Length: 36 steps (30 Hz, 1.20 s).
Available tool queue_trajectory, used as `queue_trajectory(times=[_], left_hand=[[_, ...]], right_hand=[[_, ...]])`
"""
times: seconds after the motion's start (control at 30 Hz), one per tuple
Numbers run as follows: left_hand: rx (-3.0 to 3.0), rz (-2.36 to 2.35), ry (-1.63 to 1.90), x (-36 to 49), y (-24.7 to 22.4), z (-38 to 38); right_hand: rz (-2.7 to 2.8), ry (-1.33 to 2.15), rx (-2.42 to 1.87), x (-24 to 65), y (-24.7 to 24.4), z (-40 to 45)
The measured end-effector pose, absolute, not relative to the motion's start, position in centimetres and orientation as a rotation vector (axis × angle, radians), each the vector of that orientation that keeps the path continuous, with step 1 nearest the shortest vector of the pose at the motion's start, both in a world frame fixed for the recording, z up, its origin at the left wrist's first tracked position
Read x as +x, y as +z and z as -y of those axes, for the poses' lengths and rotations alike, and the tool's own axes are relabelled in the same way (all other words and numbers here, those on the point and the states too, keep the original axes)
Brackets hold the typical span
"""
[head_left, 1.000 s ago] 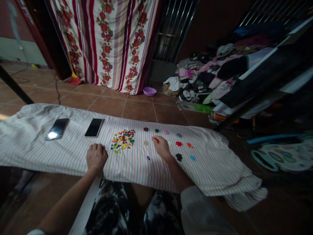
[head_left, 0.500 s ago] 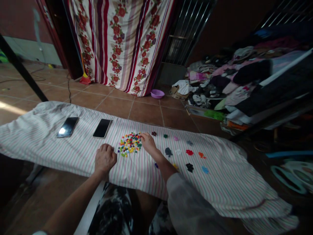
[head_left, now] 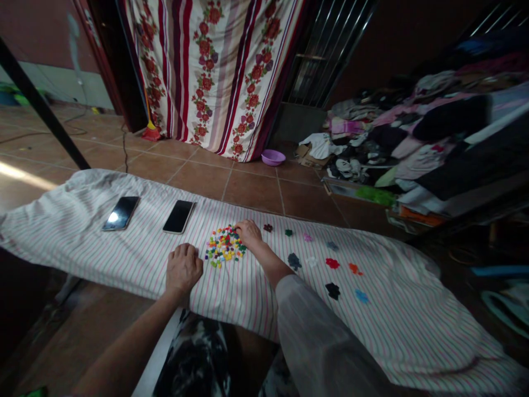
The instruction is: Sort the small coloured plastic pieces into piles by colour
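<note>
A mixed pile of small coloured pieces [head_left: 225,246] lies on the striped cloth [head_left: 231,286]. At the pile's upper right edge is my right hand [head_left: 249,234], its fingers pinched together; whatever they hold is too small to make out. My left hand [head_left: 184,268] rests on the cloth left of the pile with its fingers curled in, and nothing shows in it. Right of my right hand sit small single-colour heaps, among them a brown one [head_left: 268,227], a dark green one [head_left: 288,232], a red one [head_left: 332,263] and a black one [head_left: 332,290].
Two phones, one [head_left: 121,213] at the left and another [head_left: 178,216] nearer the pile, lie on the cloth. Beyond the cloth's far edge are a purple basin [head_left: 273,157], a floral curtain [head_left: 227,71] and heaped clothes [head_left: 430,127].
The view has shifted slightly, so the cloth and the items on it appear further right. My right hand has moved slightly left relative to the pile. My left hand stays in place.
</note>
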State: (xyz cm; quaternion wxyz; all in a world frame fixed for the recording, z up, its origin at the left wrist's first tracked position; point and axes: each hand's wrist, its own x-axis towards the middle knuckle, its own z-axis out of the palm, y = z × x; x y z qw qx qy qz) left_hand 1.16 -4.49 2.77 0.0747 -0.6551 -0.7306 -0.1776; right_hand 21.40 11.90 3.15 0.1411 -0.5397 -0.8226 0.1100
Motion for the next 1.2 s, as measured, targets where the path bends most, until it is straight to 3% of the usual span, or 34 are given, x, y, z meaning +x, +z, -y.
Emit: queue_trajectory(times=[0.3, 0.57, 1.2], left_hand=[[-1.978, 2.198, -0.527, 1.2, 3.0, 4.6], [-1.964, 2.198, -0.546, 1.1, 2.9, 4.6], [-1.913, 2.219, -0.606, 0.9, 3.0, 5.4]], right_hand=[[2.185, 0.343, -1.466, 21.7, 2.7, -11.3], [1.751, 0.597, -1.558, 22.2, 2.3, -9.5], [1.627, 0.638, -1.629, 27.8, 4.0, -2.7]])
